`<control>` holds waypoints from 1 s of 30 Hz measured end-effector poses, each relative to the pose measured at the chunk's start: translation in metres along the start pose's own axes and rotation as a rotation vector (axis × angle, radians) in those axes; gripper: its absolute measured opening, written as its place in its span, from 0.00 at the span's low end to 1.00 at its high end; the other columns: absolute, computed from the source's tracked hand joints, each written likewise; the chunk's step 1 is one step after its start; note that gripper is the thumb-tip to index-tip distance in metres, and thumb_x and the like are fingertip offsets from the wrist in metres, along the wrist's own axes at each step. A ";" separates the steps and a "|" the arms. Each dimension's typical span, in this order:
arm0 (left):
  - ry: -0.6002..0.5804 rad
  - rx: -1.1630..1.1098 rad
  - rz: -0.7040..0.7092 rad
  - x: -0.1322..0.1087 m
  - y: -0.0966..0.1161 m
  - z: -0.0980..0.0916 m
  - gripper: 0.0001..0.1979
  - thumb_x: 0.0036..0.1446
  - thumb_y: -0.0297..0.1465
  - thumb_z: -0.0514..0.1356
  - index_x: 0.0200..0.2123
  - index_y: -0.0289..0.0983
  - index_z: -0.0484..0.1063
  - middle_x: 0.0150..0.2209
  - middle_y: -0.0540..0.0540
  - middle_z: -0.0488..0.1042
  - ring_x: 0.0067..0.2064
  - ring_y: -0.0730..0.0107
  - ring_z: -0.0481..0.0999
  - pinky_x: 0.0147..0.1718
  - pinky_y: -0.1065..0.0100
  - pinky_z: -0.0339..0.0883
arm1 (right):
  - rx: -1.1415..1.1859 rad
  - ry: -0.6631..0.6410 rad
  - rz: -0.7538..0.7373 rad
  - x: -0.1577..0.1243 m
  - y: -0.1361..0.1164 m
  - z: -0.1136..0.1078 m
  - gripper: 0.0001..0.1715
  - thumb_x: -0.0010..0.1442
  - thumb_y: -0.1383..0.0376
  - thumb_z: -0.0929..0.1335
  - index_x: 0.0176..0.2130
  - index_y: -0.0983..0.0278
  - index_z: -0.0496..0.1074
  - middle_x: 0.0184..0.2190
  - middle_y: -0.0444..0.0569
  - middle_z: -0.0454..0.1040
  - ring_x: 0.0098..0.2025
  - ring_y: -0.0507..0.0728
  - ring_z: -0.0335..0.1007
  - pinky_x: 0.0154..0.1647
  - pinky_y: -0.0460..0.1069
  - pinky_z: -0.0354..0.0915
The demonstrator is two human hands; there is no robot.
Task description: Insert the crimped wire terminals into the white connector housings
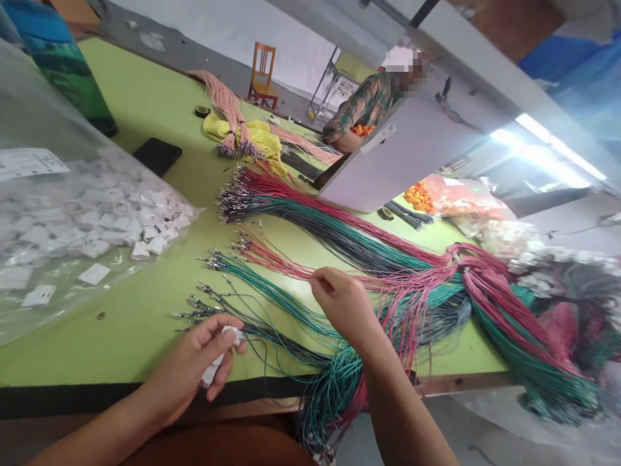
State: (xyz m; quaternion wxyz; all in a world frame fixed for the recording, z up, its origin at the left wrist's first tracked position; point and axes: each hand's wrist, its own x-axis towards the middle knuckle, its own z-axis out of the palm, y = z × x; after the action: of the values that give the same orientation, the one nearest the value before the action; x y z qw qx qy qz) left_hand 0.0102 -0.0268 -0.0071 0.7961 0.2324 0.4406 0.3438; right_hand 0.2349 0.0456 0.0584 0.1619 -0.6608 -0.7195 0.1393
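Note:
My left hand (213,356) is closed around white plastic connector housings (212,372), one of them showing between thumb and fingertips. A dark wire runs close to those fingertips, and I cannot tell whether it is plugged in. My right hand (339,301) pinches at a small bundle of red wires (284,262); its fingertips partly hide the hold. Between the hands lie green wires (272,291) and black wires (286,343), with metal crimped ends pointing left. Behind them rests a thick bundle of red, green and black wires (310,207).
A clear bag of white housings (97,213) covers the table's left side. Further back are a dark phone (158,156), a yellow cloth (264,137) and pink wires (226,97). A person (363,103) sits behind a pale panel (388,155). Wires hang over the front edge.

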 end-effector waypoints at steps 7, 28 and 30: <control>-0.004 0.042 0.003 0.001 -0.004 -0.003 0.17 0.55 0.41 0.61 0.43 0.37 0.70 0.29 0.51 0.71 0.17 0.83 0.60 0.13 0.78 0.54 | 0.485 -0.217 -0.131 -0.041 -0.032 0.033 0.07 0.57 0.69 0.65 0.31 0.63 0.73 0.26 0.44 0.72 0.29 0.50 0.67 0.30 0.45 0.62; 0.044 0.135 0.009 0.001 -0.006 -0.001 0.19 0.55 0.42 0.60 0.45 0.36 0.68 0.28 0.51 0.71 0.17 0.82 0.61 0.13 0.77 0.55 | 0.228 -0.137 -0.313 -0.058 -0.036 0.043 0.10 0.56 0.74 0.64 0.25 0.65 0.69 0.24 0.42 0.71 0.29 0.50 0.65 0.37 0.49 0.52; 0.056 0.159 0.011 0.001 -0.006 0.000 0.20 0.54 0.43 0.60 0.44 0.35 0.68 0.28 0.51 0.71 0.17 0.81 0.61 0.12 0.77 0.55 | 0.212 -0.126 -0.324 -0.058 -0.035 0.044 0.10 0.56 0.74 0.65 0.25 0.65 0.69 0.23 0.42 0.70 0.28 0.50 0.64 0.36 0.48 0.51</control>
State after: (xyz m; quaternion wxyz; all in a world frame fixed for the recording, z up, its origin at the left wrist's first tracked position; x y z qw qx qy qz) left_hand 0.0125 -0.0299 -0.0123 0.7606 0.2875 0.4873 0.3184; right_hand 0.1891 -0.0147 0.0306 0.2056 -0.5058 -0.8064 0.2272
